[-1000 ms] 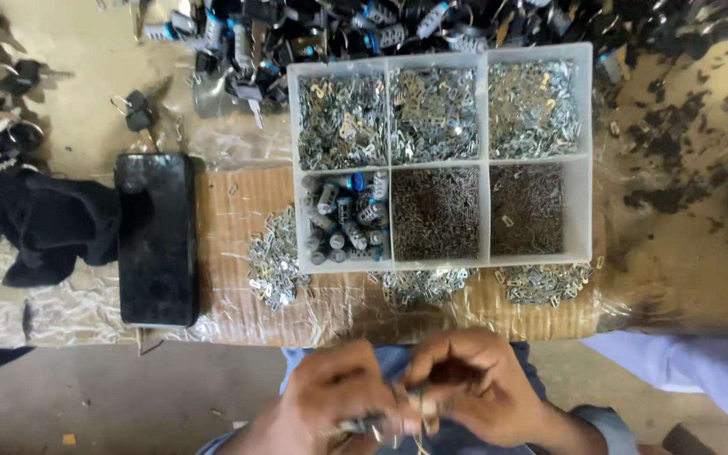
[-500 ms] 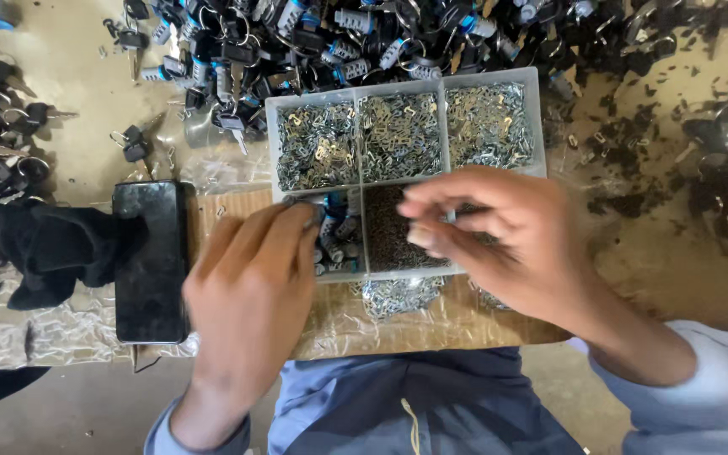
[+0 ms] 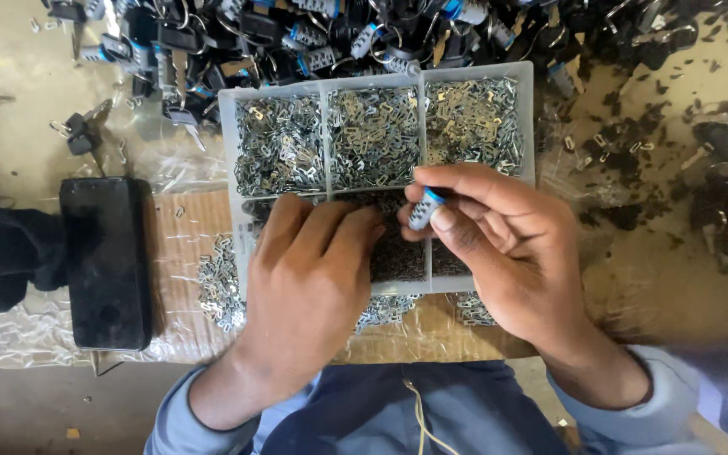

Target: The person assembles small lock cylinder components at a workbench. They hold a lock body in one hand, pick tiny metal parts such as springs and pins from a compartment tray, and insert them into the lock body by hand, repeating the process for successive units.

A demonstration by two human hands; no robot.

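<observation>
We see a small silver cylinder with a blue band (image 3: 424, 209) pinched between thumb and fingers of the right hand (image 3: 507, 253), held just above the divided plastic tray (image 3: 528, 118). Right hand is closed on it. Left hand (image 3: 309, 282) lies palm down beside the right one, fingers curled into the tray's lower compartments; we cannot tell whether it grips anything, the fingertips are hidden in the dark small parts (image 3: 398, 257).

Progress, as we judge it: one cylinder is picked and in hand, the left hand seems to be fishing for a small part to go with it. No finished pieces that we can tell apart from the rest, so the bulk looks undone.

Beyond the hands, the tray's far row holds three compartments of small flat metal pieces (image 3: 372, 135). Further out, a big heap of black keyed locks and more blue-banded cylinders (image 3: 297, 42). Loose metal pieces (image 3: 216, 282) spill left of the left hand, on a cardboard sheet (image 3: 187, 253) under the tray. Further left, a black phone-like slab (image 3: 104, 261) and a dark cloth (image 3: 2, 253).

Tabletop (image 3: 10, 101) is tan, dusty, partly covered in clear plastic film. Dark scraps (image 3: 634, 160) scatter right of the right hand. Nothing of the room shows.
</observation>
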